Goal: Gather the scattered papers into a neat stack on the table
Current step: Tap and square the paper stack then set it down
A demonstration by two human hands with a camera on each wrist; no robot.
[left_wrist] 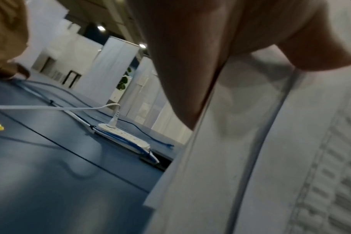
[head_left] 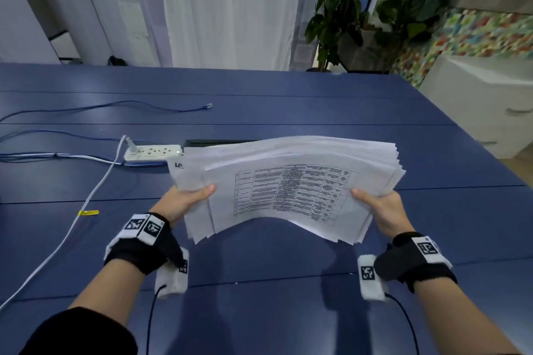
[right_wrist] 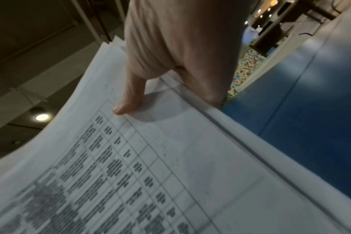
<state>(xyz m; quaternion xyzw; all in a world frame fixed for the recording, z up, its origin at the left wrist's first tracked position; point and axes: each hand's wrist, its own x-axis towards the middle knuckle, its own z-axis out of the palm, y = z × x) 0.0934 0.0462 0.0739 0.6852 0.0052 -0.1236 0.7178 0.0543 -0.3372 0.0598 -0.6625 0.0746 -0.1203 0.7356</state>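
Note:
A thick, uneven bundle of white papers (head_left: 288,181) hangs above the blue table (head_left: 259,282), bowed upward in the middle. Its top sheet carries a printed grid of text. My left hand (head_left: 187,199) grips the bundle's left edge, thumb on top and fingers hidden beneath. My right hand (head_left: 380,207) grips the right edge the same way. In the right wrist view my thumb (right_wrist: 130,95) presses on the printed sheet of the papers (right_wrist: 170,158). The left wrist view shows the papers (left_wrist: 250,158) from the side under my left hand (left_wrist: 190,71). Sheet edges stick out unevenly.
A white power strip (head_left: 153,152) with a plugged white cable (head_left: 95,190) lies left of the papers, beside a dark cable slot (head_left: 213,142). Blue cables (head_left: 115,105) run along the far left. A yellow tag (head_left: 88,213) sits on the white cable. A plant (head_left: 375,8) stands beyond the table.

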